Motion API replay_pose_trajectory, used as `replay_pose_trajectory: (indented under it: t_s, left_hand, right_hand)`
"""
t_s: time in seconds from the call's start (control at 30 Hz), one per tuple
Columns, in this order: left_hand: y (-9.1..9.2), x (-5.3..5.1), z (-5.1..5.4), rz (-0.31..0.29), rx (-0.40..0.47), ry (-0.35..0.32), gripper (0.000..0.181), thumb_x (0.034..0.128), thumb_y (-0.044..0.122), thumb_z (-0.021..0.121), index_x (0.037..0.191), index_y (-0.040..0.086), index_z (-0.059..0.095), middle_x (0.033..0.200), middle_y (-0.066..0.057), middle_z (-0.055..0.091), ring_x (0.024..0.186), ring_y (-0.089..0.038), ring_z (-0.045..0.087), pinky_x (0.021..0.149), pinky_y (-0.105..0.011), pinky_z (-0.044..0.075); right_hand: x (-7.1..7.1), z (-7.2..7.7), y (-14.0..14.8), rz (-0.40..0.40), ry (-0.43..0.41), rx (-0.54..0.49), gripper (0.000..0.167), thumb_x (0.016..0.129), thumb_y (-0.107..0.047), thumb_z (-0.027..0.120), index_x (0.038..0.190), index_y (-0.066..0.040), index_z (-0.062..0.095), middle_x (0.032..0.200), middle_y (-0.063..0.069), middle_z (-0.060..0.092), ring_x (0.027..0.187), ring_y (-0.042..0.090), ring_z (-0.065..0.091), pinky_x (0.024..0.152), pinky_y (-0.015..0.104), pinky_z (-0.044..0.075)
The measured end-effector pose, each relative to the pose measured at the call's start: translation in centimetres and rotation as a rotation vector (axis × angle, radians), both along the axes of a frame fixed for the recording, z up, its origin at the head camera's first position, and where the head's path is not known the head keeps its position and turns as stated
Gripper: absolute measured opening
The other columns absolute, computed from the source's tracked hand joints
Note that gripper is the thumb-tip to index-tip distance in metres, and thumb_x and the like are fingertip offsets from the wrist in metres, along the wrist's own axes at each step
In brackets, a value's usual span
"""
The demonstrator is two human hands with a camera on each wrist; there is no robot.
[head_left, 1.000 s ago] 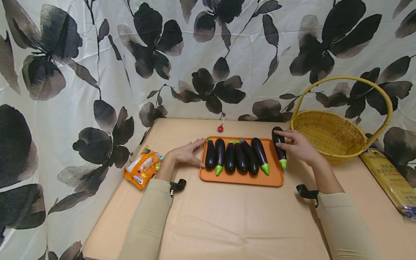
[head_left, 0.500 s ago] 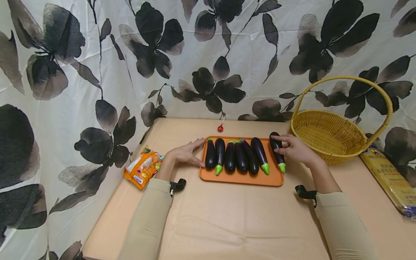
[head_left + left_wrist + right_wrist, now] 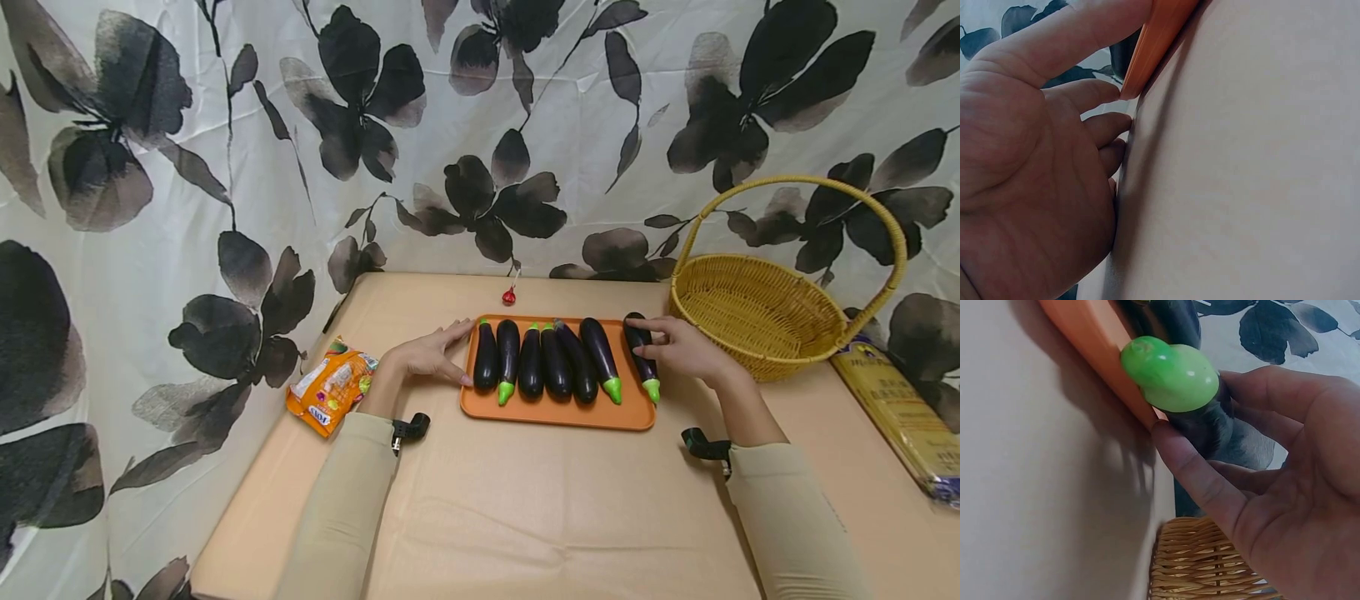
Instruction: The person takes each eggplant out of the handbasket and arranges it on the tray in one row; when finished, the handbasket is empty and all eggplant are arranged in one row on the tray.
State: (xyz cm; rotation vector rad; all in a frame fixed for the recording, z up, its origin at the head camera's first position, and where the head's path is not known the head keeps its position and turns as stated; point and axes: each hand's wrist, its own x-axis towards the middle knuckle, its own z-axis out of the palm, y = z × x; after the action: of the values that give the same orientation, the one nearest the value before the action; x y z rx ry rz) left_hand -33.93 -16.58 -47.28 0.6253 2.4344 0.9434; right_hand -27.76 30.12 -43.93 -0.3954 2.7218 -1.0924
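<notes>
An orange tray (image 3: 555, 417) lies on the table with several dark eggplants (image 3: 557, 362) side by side on it. Some of them have bright green ends facing me. At the tray's right edge, my right hand (image 3: 688, 346) pinches one more eggplant (image 3: 647, 367) between thumb and fingers. Its green end (image 3: 1179, 378) points toward me, in the right wrist view near the tray's rim (image 3: 1100, 353). On the other side, my left hand (image 3: 422, 354) rests its thumb and fingers spread against the tray's left edge (image 3: 1150, 47), not curled round it.
A yellow wicker basket (image 3: 757, 304) with a tall handle stands at the right back, close to my right hand. Right of it lies a yellow package (image 3: 892, 417). An orange snack bag (image 3: 330, 387) sits by my left wrist. A small red ornament (image 3: 509, 296) is behind the tray.
My right hand has brought the eggplant left and slightly nearer, from beside the tray to its right edge. The left hand and the other eggplants stay put.
</notes>
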Motion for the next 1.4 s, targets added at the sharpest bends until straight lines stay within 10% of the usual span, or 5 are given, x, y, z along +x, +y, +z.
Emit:
replay_pose_trajectory:
  t_s: [0.53, 0.87, 1.4]
  left_hand:
    - [0.1, 0.0, -0.1, 0.001, 0.005, -0.005, 0.126, 0.0712, 0.045, 0.095, 0.168, 0.032, 0.016, 0.177, 0.001, 0.002, 0.162, -0.035, -0.009, 0.131, -0.058, -0.003]
    - [0.3, 0.0, -0.1, 0.004, 0.004, -0.01, 0.126, 0.0715, 0.044, 0.095, 0.168, 0.033, 0.016, 0.177, 0.002, 0.001, 0.162, -0.034, -0.01, 0.13, -0.058, -0.003]
    - [0.5, 0.0, -0.1, 0.007, 0.009, -0.01, 0.126, 0.0719, 0.043, 0.095, 0.169, 0.032, 0.015, 0.177, 0.001, 0.001, 0.162, -0.035, -0.01, 0.13, -0.058, -0.004]
  right_hand:
    - [-0.2, -0.2, -0.1, 0.049, -0.024, -0.031, 0.062, 0.101, -0.016, 0.068, 0.157, -0.007, 0.046, 0.106, 0.018, 0.06, 0.069, 0.026, 0.06, 0.063, 0.028, 0.046]
    - [-0.5, -0.7, -0.2, 0.068, -0.022, -0.01, 0.063, 0.098, -0.016, 0.071, 0.156, -0.006, 0.048, 0.064, -0.003, 0.042, 0.06, 0.015, 0.045, 0.057, 0.027, 0.038]
    - [-0.8, -1.1, -0.2, 0.074, -0.002, 0.025, 0.063, 0.098, -0.016, 0.072, 0.155, -0.006, 0.048, 0.07, 0.011, 0.056, 0.063, 0.019, 0.051, 0.056, 0.028, 0.04]
